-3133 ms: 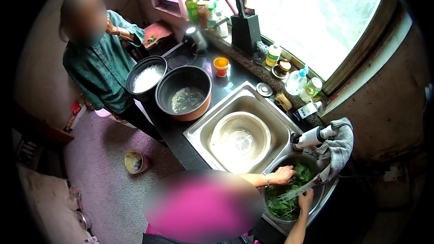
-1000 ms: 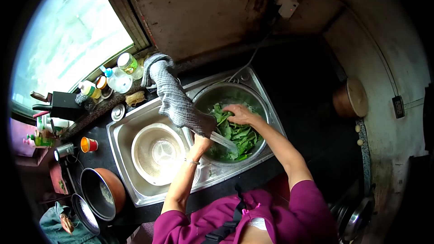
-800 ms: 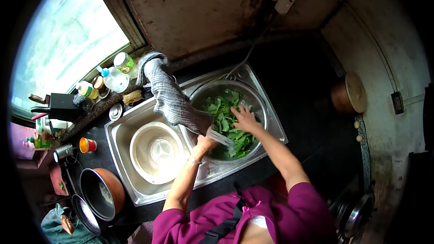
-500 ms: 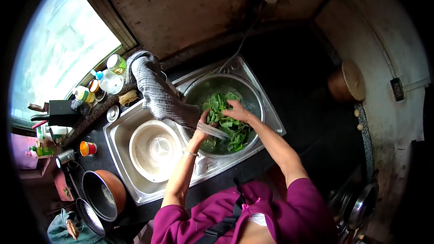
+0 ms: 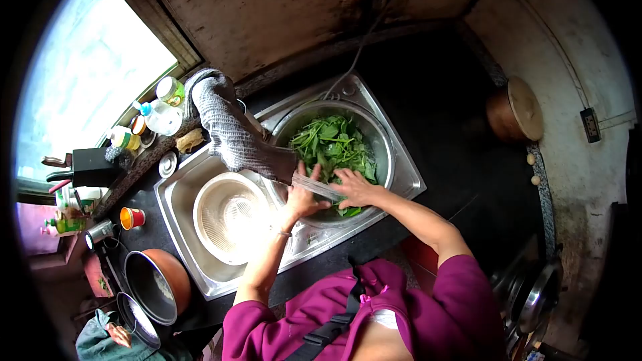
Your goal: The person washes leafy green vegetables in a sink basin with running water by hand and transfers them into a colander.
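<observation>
Leafy greens (image 5: pixel 331 139) lie heaped in a large metal basin (image 5: pixel 386 147) that stands in the right sink bowl. My left hand (image 5: pixel 306 195) is at the basin's near left side, fingers spread against the greens. Beside it, my right hand (image 5: pixel 358 188) rests on the near edge of the heap with its fingers apart. Neither hand is closed round anything; some fingertips are hidden among leaves. A stream of water (image 5: pixel 315 186) runs from the faucet wrapped in grey knit cloth (image 5: pixel 231 130) and passes over my left hand.
A pale plastic colander (image 5: pixel 208 230) sits in the left sink bowl. Bottles, jars and a knife block (image 5: pixel 97 167) line the window side. An orange cup (image 5: pixel 132 218) and a brown pot (image 5: pixel 170 281) stand left of the sink. A lidded pot (image 5: pixel 505 113) is on the right.
Both hands have moved toward the basin's near side, and the fingers have spread. The greens that were between the hands now lie spread farther toward the basin's far side.
</observation>
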A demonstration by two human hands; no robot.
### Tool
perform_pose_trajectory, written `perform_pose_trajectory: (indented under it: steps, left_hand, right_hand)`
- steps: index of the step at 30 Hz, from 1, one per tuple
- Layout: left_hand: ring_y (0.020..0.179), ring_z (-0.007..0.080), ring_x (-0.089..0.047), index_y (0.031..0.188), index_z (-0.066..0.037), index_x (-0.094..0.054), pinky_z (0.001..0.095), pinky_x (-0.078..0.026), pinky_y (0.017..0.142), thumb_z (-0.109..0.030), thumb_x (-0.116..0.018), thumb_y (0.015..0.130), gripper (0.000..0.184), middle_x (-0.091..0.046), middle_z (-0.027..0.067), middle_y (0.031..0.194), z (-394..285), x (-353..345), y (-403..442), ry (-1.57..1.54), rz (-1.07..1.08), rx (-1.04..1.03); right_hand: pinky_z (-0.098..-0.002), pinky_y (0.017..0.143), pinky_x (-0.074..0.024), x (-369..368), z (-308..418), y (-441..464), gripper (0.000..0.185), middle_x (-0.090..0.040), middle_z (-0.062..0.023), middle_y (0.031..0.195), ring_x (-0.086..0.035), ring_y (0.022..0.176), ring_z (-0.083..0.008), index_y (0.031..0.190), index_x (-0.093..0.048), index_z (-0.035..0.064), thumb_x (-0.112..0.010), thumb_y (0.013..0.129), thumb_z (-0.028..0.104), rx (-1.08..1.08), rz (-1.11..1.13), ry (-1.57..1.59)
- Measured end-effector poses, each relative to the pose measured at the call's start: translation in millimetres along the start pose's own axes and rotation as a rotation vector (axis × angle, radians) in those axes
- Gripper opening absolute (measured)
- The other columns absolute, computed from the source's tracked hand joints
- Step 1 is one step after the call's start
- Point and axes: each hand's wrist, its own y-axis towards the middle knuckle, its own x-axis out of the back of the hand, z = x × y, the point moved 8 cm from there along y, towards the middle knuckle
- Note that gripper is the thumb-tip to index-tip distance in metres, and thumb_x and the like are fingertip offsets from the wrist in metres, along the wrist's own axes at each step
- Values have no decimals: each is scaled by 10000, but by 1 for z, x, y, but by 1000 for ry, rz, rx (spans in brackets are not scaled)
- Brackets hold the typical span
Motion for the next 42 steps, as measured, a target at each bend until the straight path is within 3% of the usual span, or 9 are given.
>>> perform_pose_trajectory:
  steps: [10,15,17,18,22,29,32,39,42]
  left_hand:
    - [1140,500,-341,1383,-153,-151,520,-319,937,-190,-659,649,893,-186,346,1332,15,-5,18,231,-178,-24]
    - [1187,492,-276,1376,-172,-192,532,-266,968,-216,-681,635,889,-169,318,1355,9,3,6,152,-109,2]
    - [1221,470,-236,1375,-176,-203,555,-237,972,-216,-692,623,897,-177,272,1375,-7,20,-8,203,-207,20]
    - [1253,428,-212,1360,-174,-255,550,-198,990,-231,-705,627,862,-220,223,1378,-19,30,-16,114,-161,73]
    - [1200,363,-305,1150,-108,-526,539,-193,998,-294,-717,628,587,-386,179,1265,-54,18,-44,255,-163,-105]
    - [1070,301,-490,1005,-81,-619,410,-343,928,-523,-643,658,562,-583,161,1045,-63,-26,-29,20,74,-49]
    - [846,322,-605,972,-112,-639,392,-475,742,-515,-628,686,494,-638,153,878,-53,-42,-16,-175,252,-43]
    - [807,306,-613,880,-49,-631,399,-490,691,-277,-605,736,272,-632,154,842,-18,-45,5,159,175,-41]
    - [819,290,-609,832,-29,-626,393,-472,744,-214,-596,721,218,-628,159,825,7,-24,4,222,113,141]
  right_hand:
    - [-457,997,-317,-29,-11,21,569,-320,-191,1328,-278,1252,-371,1249,-411,85,-441,702,-69,-9,-255,-137]
    - [-400,863,-425,21,-47,12,395,-468,-167,1139,-465,1071,-303,1101,-499,43,-485,710,-8,-41,-296,233]
    - [-397,857,-383,-7,-38,17,285,-485,-129,1050,-456,994,-263,1038,-508,57,-462,760,19,-9,-284,-293]
    - [-377,797,-383,5,-12,3,161,-492,-117,977,-465,919,-239,888,-554,69,-484,746,40,254,-360,-325]
    - [-368,729,-388,52,-43,-1,115,-514,-99,915,-466,912,-235,818,-576,72,-525,716,71,59,-595,-306]
    - [-511,968,-299,-11,-35,-33,733,-361,-241,1231,-330,1167,-426,1189,-478,50,-730,605,414,-226,262,88]
    - [-448,908,-367,-19,-28,-25,660,-424,-213,1119,-407,1099,-376,1158,-498,70,-730,619,373,-182,302,168]
    - [-449,861,-381,-23,-56,1,297,-453,-184,1057,-440,1019,-346,991,-555,62,-626,723,168,-178,142,47]
    - [-424,788,-369,14,-50,-9,320,-445,-170,1017,-428,932,-316,1015,-541,43,-600,716,141,-183,-396,-95]
